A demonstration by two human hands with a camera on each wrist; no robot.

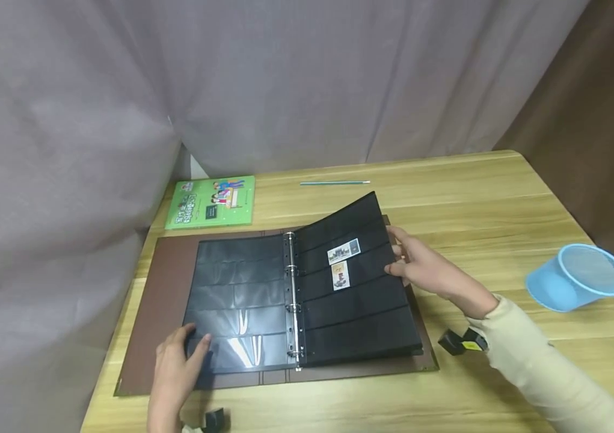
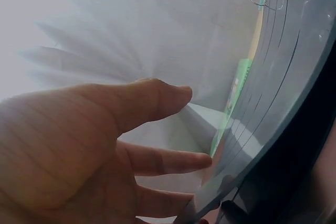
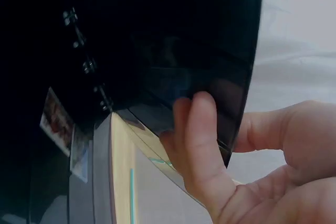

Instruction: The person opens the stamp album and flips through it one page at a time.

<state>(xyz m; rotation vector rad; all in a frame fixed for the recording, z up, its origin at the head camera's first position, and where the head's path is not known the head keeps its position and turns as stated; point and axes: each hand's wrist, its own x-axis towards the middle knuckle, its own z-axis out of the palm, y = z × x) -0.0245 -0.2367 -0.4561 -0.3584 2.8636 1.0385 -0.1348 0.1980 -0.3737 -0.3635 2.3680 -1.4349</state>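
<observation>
A ring-binder stamp album (image 1: 141, 325) with a brown cover lies spread on the table. Its left side shows a black page with clear pocket strips (image 1: 242, 294). On the right, a black page (image 1: 361, 313) is tilted up from the rings (image 1: 291, 288); two stamps, one wide (image 1: 343, 251) and one upright (image 1: 341, 275), sit in its pockets. My right hand (image 1: 420, 264) pinches this page by its outer edge, thumb and fingers (image 3: 202, 129) on opposite faces. My left hand (image 1: 177, 361) rests at the lower left corner of the left page, fingers loosely extended and thumb apart (image 2: 152, 98).
A green book (image 1: 209, 204) lies behind the album at the left, and a pencil (image 1: 335, 183) lies along the back. At the right a blue mesh basket (image 1: 550, 282) stands tilted in view. Grey curtain (image 1: 285, 84) hangs behind the wooden table (image 1: 463, 192).
</observation>
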